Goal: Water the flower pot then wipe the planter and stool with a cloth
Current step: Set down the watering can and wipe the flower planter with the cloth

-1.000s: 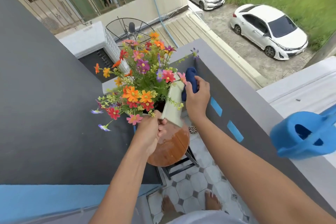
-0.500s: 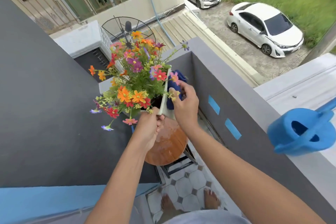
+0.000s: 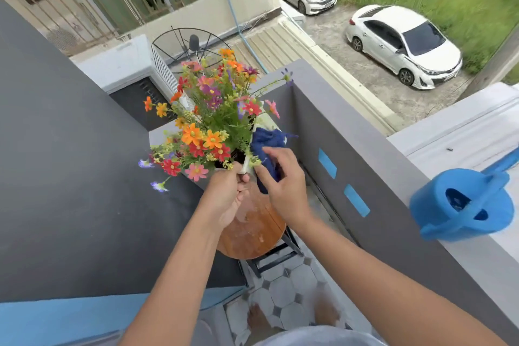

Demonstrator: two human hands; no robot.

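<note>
A pale planter full of orange, red and pink flowers stands on a round brown wooden stool. My left hand grips the planter's near rim. My right hand holds a dark blue cloth pressed against the planter's right side. Most of the planter's body is hidden by the flowers, the cloth and my hands. A blue watering can sits on the balcony ledge at the right, apart from both hands.
A grey balcony wall with blue tape marks runs close along the right of the stool. A dark wall closes the left side. Tiled floor and my bare feet show below. Cars and grass lie far below beyond the ledge.
My right hand with the cloth has come down along the planter's right side toward me. My left hand has kept its grip on the rim.
</note>
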